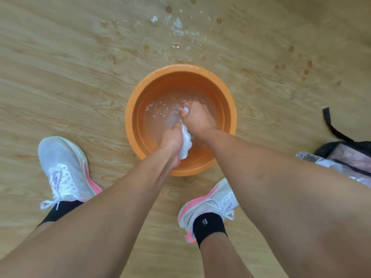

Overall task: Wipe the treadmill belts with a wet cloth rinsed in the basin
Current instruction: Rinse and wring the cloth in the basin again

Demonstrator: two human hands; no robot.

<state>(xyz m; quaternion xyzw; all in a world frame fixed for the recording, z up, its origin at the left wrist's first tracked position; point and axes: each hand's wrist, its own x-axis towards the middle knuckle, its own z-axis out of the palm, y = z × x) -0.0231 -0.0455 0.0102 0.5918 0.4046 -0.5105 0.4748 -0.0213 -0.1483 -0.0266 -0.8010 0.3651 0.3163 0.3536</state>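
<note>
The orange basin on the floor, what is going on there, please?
A person bends over the orange basin, which holds water. Both the left hand and the right hand grip a white cloth, apparently wringing it inside the basin. Splashes lie on the wooden floor beyond it. No treadmill is in view.

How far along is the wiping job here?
Done: nothing certain; water drops lie on the floor beyond the orange basin. In hand: left hand and right hand grip the white cloth inside the basin. Left: wiping the belts; no treadmill is in view.
</note>
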